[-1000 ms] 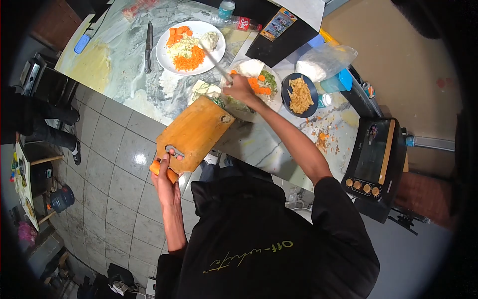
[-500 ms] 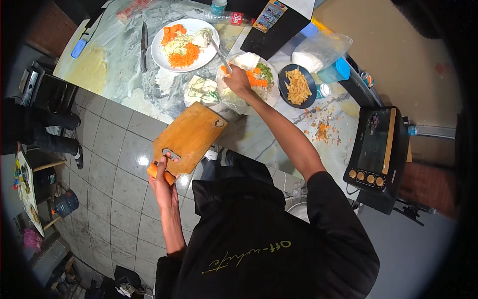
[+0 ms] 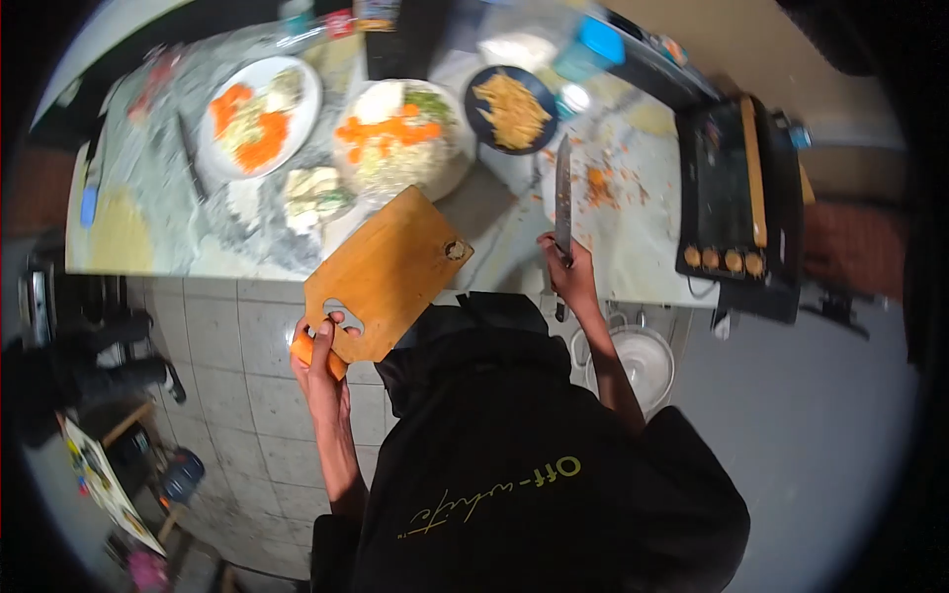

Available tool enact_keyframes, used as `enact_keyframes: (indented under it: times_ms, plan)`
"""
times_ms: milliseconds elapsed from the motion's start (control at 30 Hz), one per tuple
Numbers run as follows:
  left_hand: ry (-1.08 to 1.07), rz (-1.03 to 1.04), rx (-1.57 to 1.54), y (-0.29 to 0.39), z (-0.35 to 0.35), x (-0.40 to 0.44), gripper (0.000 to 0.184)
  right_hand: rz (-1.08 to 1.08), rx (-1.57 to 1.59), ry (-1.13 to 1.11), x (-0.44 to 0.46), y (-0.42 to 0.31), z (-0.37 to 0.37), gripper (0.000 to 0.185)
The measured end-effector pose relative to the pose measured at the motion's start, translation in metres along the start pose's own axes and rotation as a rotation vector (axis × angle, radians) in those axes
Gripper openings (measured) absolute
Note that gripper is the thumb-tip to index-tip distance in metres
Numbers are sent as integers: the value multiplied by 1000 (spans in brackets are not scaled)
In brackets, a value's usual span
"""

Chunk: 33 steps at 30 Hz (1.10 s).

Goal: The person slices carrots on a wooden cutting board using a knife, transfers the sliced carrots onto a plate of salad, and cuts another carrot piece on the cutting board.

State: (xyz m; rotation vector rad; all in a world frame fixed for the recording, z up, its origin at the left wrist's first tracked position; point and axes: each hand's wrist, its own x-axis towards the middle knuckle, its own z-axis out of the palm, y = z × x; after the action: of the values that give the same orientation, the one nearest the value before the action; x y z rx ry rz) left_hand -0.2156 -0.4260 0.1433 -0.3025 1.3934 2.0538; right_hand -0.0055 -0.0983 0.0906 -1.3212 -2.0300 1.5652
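Note:
My left hand [image 3: 321, 361] is closed round the handle hole of a wooden cutting board [image 3: 390, 267] and also grips an orange carrot piece [image 3: 304, 348] against the palm. The board is held tilted in front of the counter's edge. In my right hand [image 3: 573, 277] is a kitchen knife [image 3: 563, 193], its blade pointing up and away over the counter. Beyond the board lies a large plate [image 3: 457, 173] with sliced carrots, chopped greens and pale shreds. Beside it, a dark plate [image 3: 476, 127] carries pale cut strips.
Orange scraps [image 3: 598, 183] litter the marble counter [image 3: 504, 227] near a black toaster oven [image 3: 727, 183]. At the left are a white plate [image 3: 314, 99] of vegetables and a second knife [image 3: 191, 163]. A metal pot [image 3: 643, 366] stands below at right; another person's legs [image 3: 129, 371] show at left.
My right hand has moved right and back with the knife, away from the large plate. My left hand still holds the board and carrot. The camera view has turned.

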Motion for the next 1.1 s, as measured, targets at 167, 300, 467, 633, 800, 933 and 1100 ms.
enact_keyframes:
  times_ms: [167,300,467,633,800,933,1100]
  plan:
    - [-285,-117,201,-62,93,37,30,181,138,295,-51,63,-75,19]
    - [-516,-203,249,-142,173,51,29,240,229,393,-72,90,-128,19]
    - [-696,-283,274,-243,242,51,24,276,199,464,-80,139,-193,19]
    - [-651,-179,349,-285,280,26,23,228,213,449,-91,180,-242,20]
    - [-317,657,1340,-310,251,51,40,94,126,341,-94,222,-280,18]
    - [-102,538,1123,-291,264,12,37,86,207,220,-78,224,-305,16]
    - [-241,-111,241,-314,275,-18,53,164,272,35,-64,203,-325,30]
